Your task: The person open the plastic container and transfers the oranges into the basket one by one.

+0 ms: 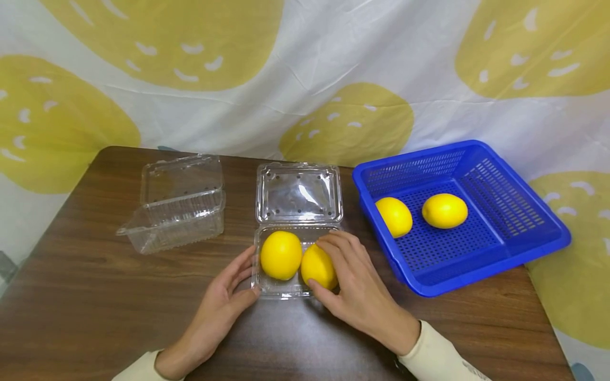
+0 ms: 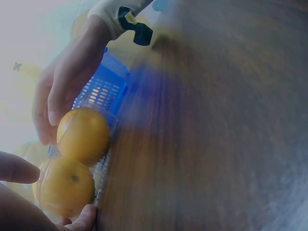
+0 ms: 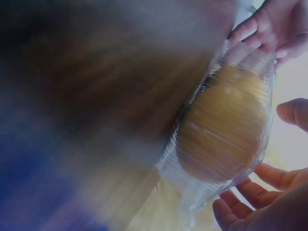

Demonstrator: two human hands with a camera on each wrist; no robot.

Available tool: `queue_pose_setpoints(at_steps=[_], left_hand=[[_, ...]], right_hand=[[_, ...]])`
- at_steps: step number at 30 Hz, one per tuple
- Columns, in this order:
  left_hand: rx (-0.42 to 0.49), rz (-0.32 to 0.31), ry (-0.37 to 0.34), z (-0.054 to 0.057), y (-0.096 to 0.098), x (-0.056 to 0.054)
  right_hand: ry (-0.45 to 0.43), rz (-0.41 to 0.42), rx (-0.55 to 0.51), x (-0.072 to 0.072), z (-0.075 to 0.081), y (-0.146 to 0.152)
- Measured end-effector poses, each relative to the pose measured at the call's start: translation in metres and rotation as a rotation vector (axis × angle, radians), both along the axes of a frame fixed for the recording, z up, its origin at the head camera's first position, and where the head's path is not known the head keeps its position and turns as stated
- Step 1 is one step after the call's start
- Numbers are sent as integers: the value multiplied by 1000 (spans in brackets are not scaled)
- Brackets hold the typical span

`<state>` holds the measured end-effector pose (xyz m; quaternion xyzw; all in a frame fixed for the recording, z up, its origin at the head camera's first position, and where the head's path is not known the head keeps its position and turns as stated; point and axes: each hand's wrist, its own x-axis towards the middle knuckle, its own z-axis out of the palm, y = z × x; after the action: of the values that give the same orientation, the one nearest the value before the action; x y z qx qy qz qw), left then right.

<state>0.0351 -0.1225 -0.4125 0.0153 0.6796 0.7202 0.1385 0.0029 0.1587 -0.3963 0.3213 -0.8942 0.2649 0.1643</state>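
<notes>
A clear plastic clamshell box (image 1: 277, 290) stands with its lid laid back, two lemons side by side inside. My left hand (image 1: 221, 301) holds the box at its left end, thumb at the near corner and fingers along the side. Over the right-hand lemon (image 1: 318, 267) is my right hand (image 1: 355, 280), its fingers spread past the lemon's far side. In the right wrist view the thumb stands apart above the box and the fingertips are close to its wall. The left-hand lemon (image 1: 281, 255) lies uncovered.
To the right, a blue plastic basket (image 1: 486, 280) contains two more lemons (image 1: 445, 211). Another clear clamshell box (image 1: 178, 227) stands half open at the left on the brown wooden table (image 1: 95, 296). A cloth (image 1: 343, 58) with yellow fruit prints hangs behind.
</notes>
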Motion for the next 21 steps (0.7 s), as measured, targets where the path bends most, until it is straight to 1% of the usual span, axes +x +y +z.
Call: queue_pose_setpoints(at_steps=[7, 15, 21], left_hand=[[-9, 7, 7, 0, 0, 0], [-24, -10, 7, -1, 0, 0], [-31, -8, 6, -1, 0, 0]], right_hand=[[7, -10, 36, -9, -1, -6], [-15, -5, 72, -15, -3, -11], [-14, -4, 121, -18, -5, -15]])
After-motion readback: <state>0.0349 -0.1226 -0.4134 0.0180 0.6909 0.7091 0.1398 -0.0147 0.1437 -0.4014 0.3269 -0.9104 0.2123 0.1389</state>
